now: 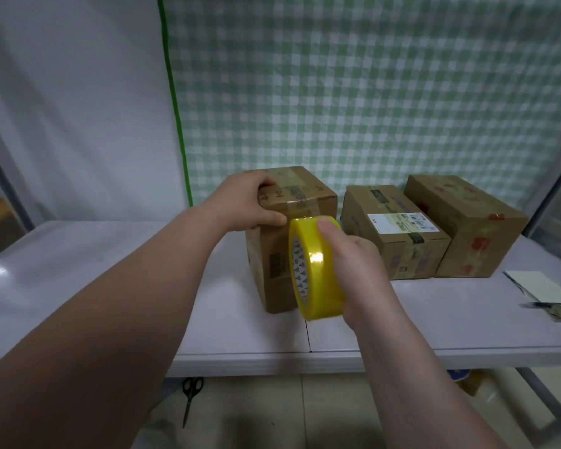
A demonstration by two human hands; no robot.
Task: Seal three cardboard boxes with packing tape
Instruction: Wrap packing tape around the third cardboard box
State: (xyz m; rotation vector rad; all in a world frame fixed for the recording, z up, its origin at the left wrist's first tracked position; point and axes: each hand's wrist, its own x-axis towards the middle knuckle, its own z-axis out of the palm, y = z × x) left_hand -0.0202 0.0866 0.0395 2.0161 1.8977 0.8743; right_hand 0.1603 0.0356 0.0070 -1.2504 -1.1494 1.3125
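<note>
A tall cardboard box (302,196) stands near the middle of the grey table (110,286), with clear tape running over its top and front edge. My left hand (240,202) grips its upper left corner, thumb on the front face. Just in front of the box, my right hand (353,264) holds a yellow roll of packing tape (318,270) upright. A strip runs from the roll up to the box's front edge. A second box (392,228) with a white label and a third box (467,222) with red marks sit side by side to the right.
At the table's right edge lies a white sheet (541,286) with a dark pen-like tool (551,305) on it. Black scissors (190,396) lie on the tiled floor below the table. A green checked cloth (370,92) hangs behind the boxes.
</note>
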